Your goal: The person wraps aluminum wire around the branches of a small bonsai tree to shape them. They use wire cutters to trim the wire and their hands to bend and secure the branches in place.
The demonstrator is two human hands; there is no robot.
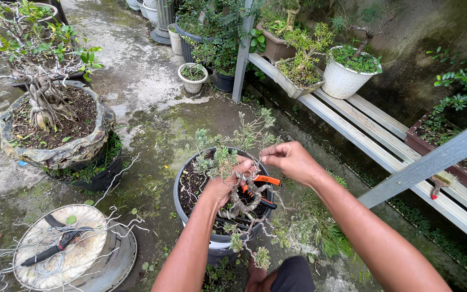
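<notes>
A small bonsai tree (232, 205) with a twisted, wire-wrapped trunk grows in a round black pot (178, 201) at the centre. My left hand (228, 184) grips a branch near the trunk, with an orange-handled tool (259, 190) lying just beside its fingers. My right hand (287, 159) pinches a thin wire or twig at the top of the branch, close to the left hand's fingertips. Grey-green foliage (220, 159) spreads above and behind both hands.
A larger wired bonsai (49, 108) stands in a rough container at the left. Black pliers (55, 247) lie on a round stand with wire coils at the lower left. A slatted bench (385, 140) with potted plants runs along the right. The ground is wet, mossy concrete.
</notes>
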